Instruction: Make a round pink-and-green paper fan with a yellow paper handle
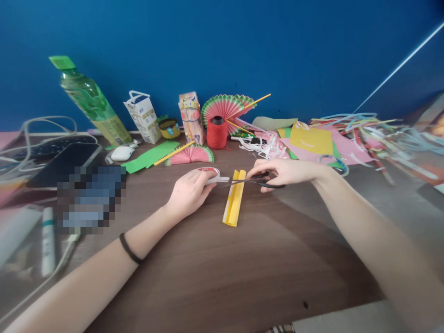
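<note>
My left hand (190,192) is closed on a roll of white tape (217,175), with a short end of tape sticking out to the right. In my right hand (274,172) is a pair of black-handled scissors (272,186), its blades pointing left at the tape end. Under the blades, a folded yellow paper strip (236,203) lies lengthwise on the table, with a white band along its left part. Whether the blades touch the paper cannot be made out.
Along the blue wall stand a green bottle (92,99), a milk carton (143,118), a red thread spool (217,134) and a pleated pink-green fan (222,108). Coloured paper (310,139) and scraps lie at right. A phone (64,164), a marker (48,240) and cables are at left.
</note>
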Available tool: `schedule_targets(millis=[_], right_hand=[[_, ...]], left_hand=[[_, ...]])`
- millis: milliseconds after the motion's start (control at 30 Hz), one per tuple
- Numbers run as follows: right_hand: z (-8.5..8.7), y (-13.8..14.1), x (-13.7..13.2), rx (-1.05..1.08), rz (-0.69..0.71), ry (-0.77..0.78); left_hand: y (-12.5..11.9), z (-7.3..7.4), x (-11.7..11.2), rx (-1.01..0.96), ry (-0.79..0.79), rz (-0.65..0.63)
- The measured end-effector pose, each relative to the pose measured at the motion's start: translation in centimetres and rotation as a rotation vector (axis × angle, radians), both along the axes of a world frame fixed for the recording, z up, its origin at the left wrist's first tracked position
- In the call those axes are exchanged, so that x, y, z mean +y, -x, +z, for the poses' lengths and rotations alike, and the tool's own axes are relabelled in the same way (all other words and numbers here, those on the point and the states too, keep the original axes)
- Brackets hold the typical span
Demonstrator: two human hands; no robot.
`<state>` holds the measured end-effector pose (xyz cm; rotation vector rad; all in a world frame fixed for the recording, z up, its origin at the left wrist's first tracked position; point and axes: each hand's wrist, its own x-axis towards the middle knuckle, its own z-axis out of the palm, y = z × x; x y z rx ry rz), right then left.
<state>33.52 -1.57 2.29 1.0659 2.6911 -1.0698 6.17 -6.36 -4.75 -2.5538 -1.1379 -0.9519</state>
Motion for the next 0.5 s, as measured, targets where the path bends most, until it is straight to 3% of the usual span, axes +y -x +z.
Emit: schedule_targets(millis=[333,500], right_hand=[[0.19,0.72,-1.00,-0.009,-0.091,-0.180],[-0.35,0.55,-0.63,0.071,-0.194,-0.294]], left_hand=[[-0.10,-0.19,0.13,-0.050,-0.022,0.099],[-0.03,0.20,-0.11,-0.133,0.097,0.164]])
